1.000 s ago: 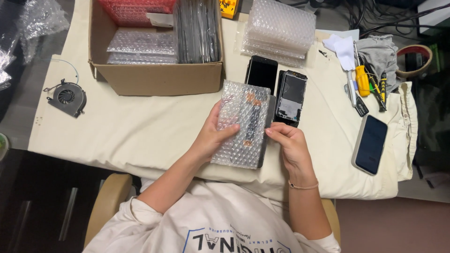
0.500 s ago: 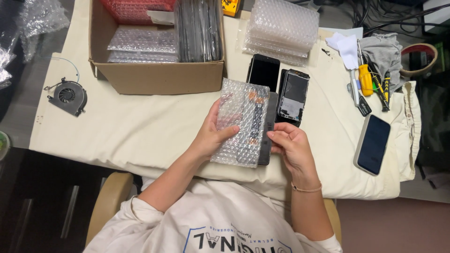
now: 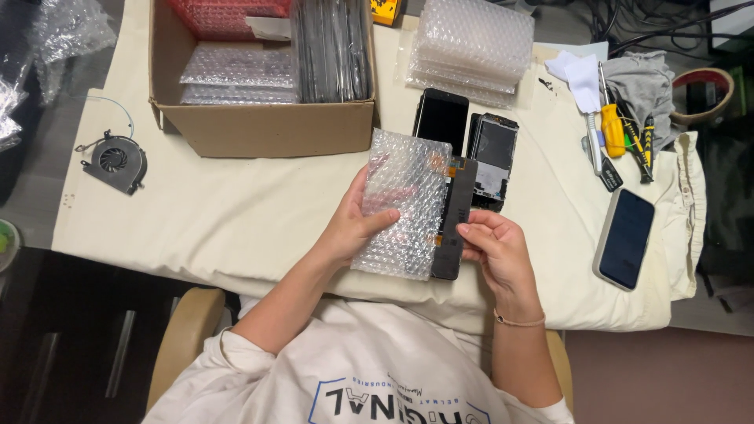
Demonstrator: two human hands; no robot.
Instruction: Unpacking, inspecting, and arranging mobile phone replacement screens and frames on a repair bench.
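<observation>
Now phone screen panel (image 3: pixel 454 220) half inside bubble-wrap pouch (image 3: pixel 402 204), right fingers (image 3: pixel 471 232) pinching exposed edge.

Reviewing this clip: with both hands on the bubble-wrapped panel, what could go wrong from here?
The dark panel sticks partly out of the bubble-wrap sleeve, pinched only at its edge by the right hand; it could slip and drop. The left hand presses the wrap's face, which might stress the part. Two bare phone parts lie just behind and could be knocked.
</observation>
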